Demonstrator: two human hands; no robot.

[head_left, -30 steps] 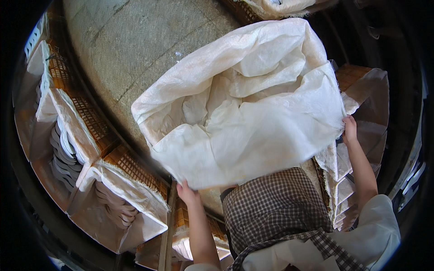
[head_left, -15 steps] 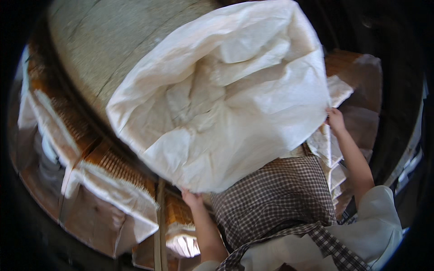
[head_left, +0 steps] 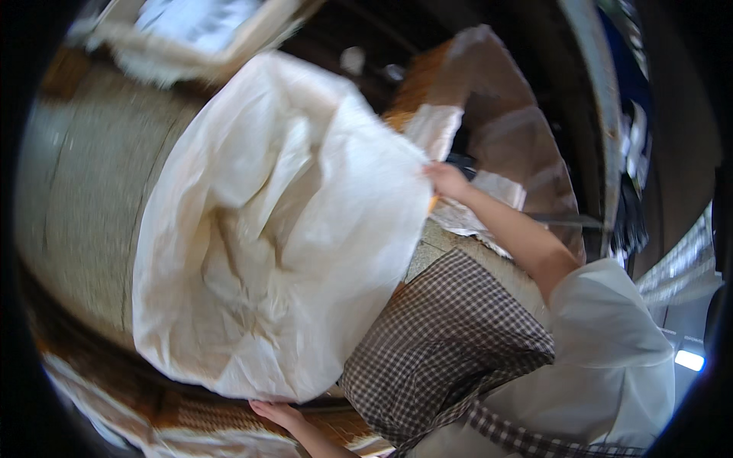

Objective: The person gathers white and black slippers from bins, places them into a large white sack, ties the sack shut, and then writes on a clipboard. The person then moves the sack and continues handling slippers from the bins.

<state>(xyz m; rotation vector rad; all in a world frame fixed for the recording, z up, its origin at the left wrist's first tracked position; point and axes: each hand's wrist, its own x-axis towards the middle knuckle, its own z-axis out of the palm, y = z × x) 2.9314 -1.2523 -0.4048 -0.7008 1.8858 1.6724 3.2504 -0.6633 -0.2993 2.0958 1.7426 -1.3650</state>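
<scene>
White cloth touches left hand below, right hand beside.

Dressed in a white shirt, plain and softly creased. Cut with a loose, short sleeve, ending well short of the right hand. Covered, bodyward of both hands, by an apron in a fine check of dark brown and off-white. Crossed, farther back from the hands, by a matching checked strap. Bare along the forearm behind the left hand.
</scene>
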